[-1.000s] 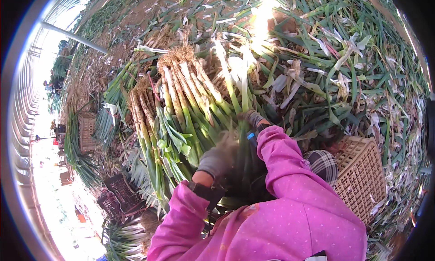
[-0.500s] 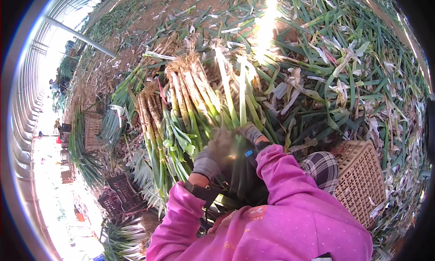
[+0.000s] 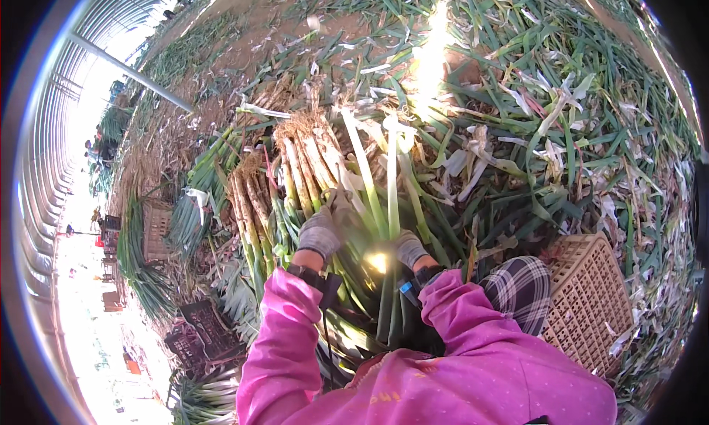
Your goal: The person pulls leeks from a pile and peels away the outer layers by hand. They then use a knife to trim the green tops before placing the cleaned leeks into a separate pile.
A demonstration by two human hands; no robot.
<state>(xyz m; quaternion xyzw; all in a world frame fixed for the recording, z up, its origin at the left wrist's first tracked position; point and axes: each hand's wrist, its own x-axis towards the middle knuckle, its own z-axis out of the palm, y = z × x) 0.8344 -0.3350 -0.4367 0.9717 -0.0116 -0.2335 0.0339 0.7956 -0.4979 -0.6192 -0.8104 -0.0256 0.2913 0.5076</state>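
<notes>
My right hand (image 3: 408, 248), in a grey glove, is closed round a few peeled green onions (image 3: 393, 181). Their clean white ends point away from me and their green leaves hang toward my lap. My left hand (image 3: 320, 231), gloved too, reaches over unpeeled green onions (image 3: 301, 155), which lie side by side with brown skins and bushy roots at the far end. Its fingers blur among the stalks, so their grip is unclear. Further left lies another small bunch of unpeeled green onions (image 3: 249, 200).
A beige plastic crate (image 3: 591, 299) stands to my right beside my plaid-covered knee (image 3: 519, 292). Cut leaves (image 3: 561, 122) litter the ground. At left are a dark crate (image 3: 203, 333), a bundle of green onions (image 3: 138, 255) and a pale crate (image 3: 156, 229). A metal pole (image 3: 133, 72) slants across the upper left.
My left hand has moved left and slightly away from me, off the peeled green onions toward the unpeeled ones. My right hand has come slightly nearer to me, still holding the peeled stalks.
</notes>
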